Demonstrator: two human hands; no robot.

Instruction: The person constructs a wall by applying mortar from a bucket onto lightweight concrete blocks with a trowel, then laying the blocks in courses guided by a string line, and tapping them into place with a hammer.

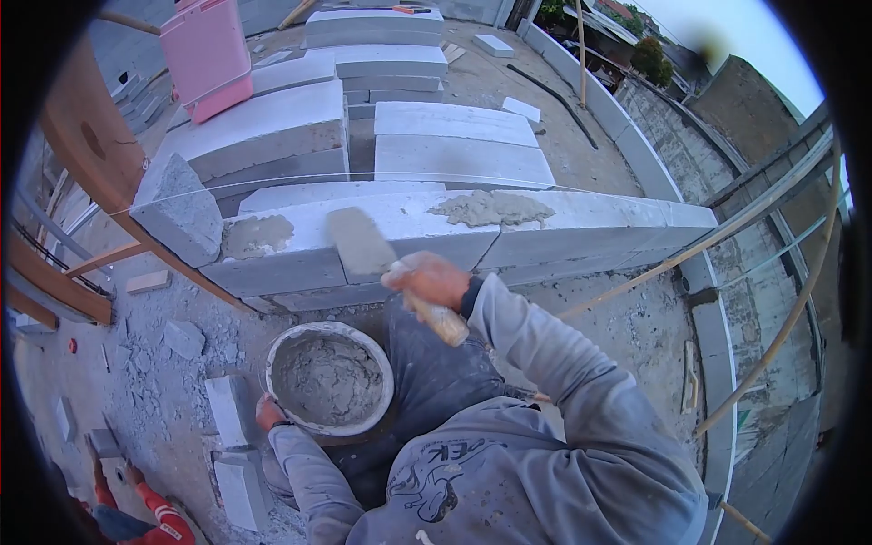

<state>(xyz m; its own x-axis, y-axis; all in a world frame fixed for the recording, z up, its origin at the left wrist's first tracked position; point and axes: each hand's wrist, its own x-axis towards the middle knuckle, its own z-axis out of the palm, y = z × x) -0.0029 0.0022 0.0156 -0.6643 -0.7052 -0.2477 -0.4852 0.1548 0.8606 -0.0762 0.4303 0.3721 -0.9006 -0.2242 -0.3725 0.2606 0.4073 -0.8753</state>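
My right hand is wrapped round the wooden handle of a trowel, whose flat blade is over the top of the low block wall. One patch of wet mortar lies on the wall to the right of the blade, another to the left. Down at the left, my left hand grips the rim of a round bucket with grey mortar inside.
Stacked pale blocks stand behind the wall, with a pink container on them. A taut string crosses above the wall. Loose blocks and rubble lie at left. A co-worker's red sleeves show at bottom left. Wooden posts rise at left.
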